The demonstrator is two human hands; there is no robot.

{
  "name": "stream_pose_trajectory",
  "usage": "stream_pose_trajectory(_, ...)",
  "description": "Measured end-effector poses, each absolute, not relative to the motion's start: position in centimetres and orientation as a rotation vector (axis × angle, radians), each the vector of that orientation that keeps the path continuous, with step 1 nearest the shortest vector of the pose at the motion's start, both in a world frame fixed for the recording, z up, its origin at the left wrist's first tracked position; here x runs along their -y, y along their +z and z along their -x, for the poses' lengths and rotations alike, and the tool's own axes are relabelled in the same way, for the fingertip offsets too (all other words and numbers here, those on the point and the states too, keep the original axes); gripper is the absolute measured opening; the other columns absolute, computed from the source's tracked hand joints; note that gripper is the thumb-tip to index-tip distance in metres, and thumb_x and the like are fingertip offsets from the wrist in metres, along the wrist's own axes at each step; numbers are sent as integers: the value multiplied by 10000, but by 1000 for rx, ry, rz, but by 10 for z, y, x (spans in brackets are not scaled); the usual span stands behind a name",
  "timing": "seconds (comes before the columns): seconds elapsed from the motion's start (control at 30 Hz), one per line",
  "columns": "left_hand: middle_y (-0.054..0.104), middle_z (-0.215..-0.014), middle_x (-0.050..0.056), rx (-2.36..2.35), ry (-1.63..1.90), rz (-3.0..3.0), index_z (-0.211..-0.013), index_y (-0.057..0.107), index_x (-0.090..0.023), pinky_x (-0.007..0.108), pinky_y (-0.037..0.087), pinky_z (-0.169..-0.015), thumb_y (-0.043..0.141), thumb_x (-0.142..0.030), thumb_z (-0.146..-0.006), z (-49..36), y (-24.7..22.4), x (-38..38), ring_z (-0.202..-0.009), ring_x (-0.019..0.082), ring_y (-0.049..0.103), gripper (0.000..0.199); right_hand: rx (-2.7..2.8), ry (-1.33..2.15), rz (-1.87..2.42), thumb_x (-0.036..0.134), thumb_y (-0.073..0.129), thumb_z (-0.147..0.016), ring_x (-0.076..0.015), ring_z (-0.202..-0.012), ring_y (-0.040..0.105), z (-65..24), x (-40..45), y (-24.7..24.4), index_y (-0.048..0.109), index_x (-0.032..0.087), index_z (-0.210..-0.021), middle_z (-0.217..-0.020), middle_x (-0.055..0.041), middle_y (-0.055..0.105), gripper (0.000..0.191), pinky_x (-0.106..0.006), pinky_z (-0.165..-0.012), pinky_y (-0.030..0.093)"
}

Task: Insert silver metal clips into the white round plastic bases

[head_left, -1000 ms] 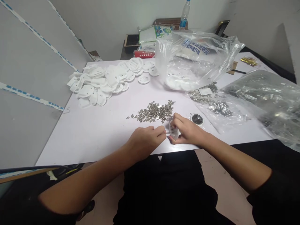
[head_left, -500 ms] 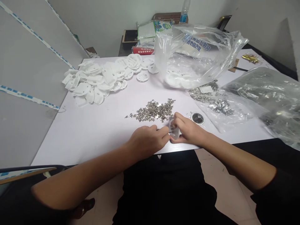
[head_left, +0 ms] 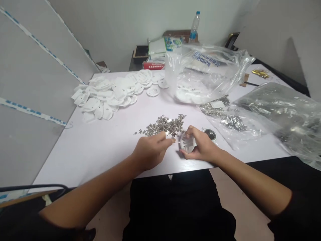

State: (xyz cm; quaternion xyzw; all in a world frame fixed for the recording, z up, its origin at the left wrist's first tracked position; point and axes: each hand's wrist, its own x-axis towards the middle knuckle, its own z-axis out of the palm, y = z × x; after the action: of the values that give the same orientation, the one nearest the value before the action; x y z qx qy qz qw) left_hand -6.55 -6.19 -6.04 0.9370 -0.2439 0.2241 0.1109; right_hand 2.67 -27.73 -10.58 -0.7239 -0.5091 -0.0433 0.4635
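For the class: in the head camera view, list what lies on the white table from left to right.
Pile of white plastic discs → left hand → right hand holding a white disc → bag of metal parts → dark plastic bag.

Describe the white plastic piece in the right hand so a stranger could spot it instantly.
Start at the white table and find the loose heap of small metal parts near its front edge. Just right of that heap, the right hand grips one white plastic disc, slotted face up. Unlike the pile of white discs at the far left, it is alone and lifted in fingers.
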Motion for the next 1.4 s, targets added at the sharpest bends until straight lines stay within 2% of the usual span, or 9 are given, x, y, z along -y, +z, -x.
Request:
stream_pose_trajectory(0.1,570,-831,7,397,413,-2384,-1115,690,-201,208,424,-542,711,-299,-853,39,-43,58,-624,77,512,281,849,114,1630,456,771,-748,-123,-606,518,-36,266,-88,386,232,-996,-800,4,565,511,-244,-512,392)
stream_pose_trajectory(0.23,579,-949,33,385,289,-2030,-972,700,-167,212,412,-500,744,-358,-814,-3,-14,56,-532,29,454,251,554,441,1233,704,665,-761,-120,-568,557,-58,230,-51,415,219,-899,-659,25,570,563,-256,-546,438)
stream_pose_trajectory(0.4,606,-676,7,379,161,-1712,-840,586,-152,287,531,-618,728,-386,-833,-25,-1,45,-595,133,634,274,621,558,1205,911,384,-748,-121,-464,559,-81,191,-33,518,178,-776,-602,-45,618,746,-235,-416,357)
stream_pose_trajectory(0.5,587,-604,-4,307,166,-1595,-789,548,-149,234,479,-550,746,-427,-814,-23,-16,35,-542,98,575,342,700,418,1287,872,459,-758,-111,-418,512,-84,185,-49,536,173,-788,-545,-29,604,704,-231,-407,344)
stream_pose_trajectory(0.67,412,-535,-70,192,-19,-1474,-782,567,-135,167,195,-377,774,-472,-771,-18,-43,21,-397,12,282,396,740,319,1352,789,509,-815,-96,-404,429,-79,189,-78,536,167,-713,-477,11,490,630,-233,-397,300)
stream_pose_trajectory(0.87,492,-578,-30,176,-36,-1493,-774,617,-119,179,234,-389,787,-477,-751,-18,-45,21,-436,31,356,398,750,332,1330,726,500,-867,-100,-451,443,-76,190,-84,539,169,-757,-562,6,513,568,-238,-416,339)
stream_pose_trajectory(1.07,450,-542,-42,185,-58,-1539,-769,644,-106,177,233,-398,763,-446,-790,-18,-47,23,-426,24,341,361,932,-126,1382,393,686,-844,-168,-826,614,-84,197,-78,613,212,-1013,-920,-54,653,258,-284,-627,487)
stream_pose_trajectory(1.2,444,-531,-41,206,-98,-1590,-774,656,-102,181,229,-399,753,-469,-792,-18,-48,25,-428,30,346,380,1150,-360,1342,249,688,-816,-156,-757,641,-88,202,-69,690,218,-897,-847,-40,688,86,-311,-636,515)
stream_pose_trajectory(1.4,440,-536,-42,221,-92,-1643,-736,639,-117,186,240,-411,749,-480,-788,-17,-45,26,-444,34,351,383,1105,-321,1371,274,706,-815,-177,-757,684,-86,205,-64,726,243,-766,-818,-49,720,62,-348,-662,549)
